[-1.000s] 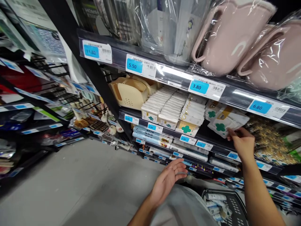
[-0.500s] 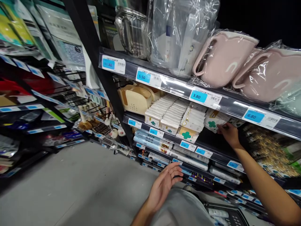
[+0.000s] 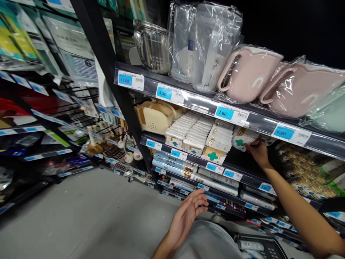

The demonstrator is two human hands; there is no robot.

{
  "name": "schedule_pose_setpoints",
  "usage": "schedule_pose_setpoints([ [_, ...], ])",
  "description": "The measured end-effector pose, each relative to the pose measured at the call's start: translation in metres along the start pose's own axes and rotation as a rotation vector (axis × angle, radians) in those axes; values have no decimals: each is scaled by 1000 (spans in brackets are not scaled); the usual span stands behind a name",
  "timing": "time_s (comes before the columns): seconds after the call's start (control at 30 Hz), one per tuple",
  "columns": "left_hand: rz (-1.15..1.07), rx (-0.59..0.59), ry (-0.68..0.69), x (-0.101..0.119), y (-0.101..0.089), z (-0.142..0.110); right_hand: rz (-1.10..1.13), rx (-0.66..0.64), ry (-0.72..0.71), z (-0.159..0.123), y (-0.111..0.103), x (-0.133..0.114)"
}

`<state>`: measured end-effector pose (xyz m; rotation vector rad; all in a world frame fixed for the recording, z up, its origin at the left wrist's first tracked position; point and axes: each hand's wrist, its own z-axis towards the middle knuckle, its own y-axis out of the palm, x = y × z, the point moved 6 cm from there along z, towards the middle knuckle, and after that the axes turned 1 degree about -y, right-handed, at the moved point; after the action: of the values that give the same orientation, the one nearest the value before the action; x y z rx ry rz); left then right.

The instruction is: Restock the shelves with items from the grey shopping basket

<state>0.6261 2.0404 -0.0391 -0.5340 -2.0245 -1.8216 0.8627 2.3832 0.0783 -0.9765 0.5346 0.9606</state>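
Note:
My right hand [image 3: 258, 153] reaches into the second shelf, its fingers closed at the near edge of a small white packet [image 3: 239, 140] with a green clover print. To the left of that packet stand rows of similar white packets [image 3: 198, 131], the front ones also marked with clovers. My left hand [image 3: 190, 214] hovers in front of the lower shelves, fingers slightly curled and apart, with nothing in it.
Above, the upper shelf edge [image 3: 188, 102] carries pink mugs [image 3: 250, 77] and clear plastic cups [image 3: 212, 54] in film. Beige plastic holders [image 3: 156, 117] sit at left. Wrapped rolls [image 3: 175, 165] lie below. A black basket [image 3: 272, 248] with goods is at lower right.
The view has shifted slightly, so the upper shelf sits a little lower. My right hand stays at the clover packet, and my left hand keeps its pose.

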Motion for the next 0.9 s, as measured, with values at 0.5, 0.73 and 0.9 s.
schedule_pose_setpoints([
  [0.5,35,6,-18,7,-7,-16,38,-29,52,9,11,3],
  [0.73,44,5,-27,7,-6,-19,6,-11,27,6,8,6],
  [0.9,54,-6,-33,5,-4,-20,-33,-9,21,3,7,6],
])
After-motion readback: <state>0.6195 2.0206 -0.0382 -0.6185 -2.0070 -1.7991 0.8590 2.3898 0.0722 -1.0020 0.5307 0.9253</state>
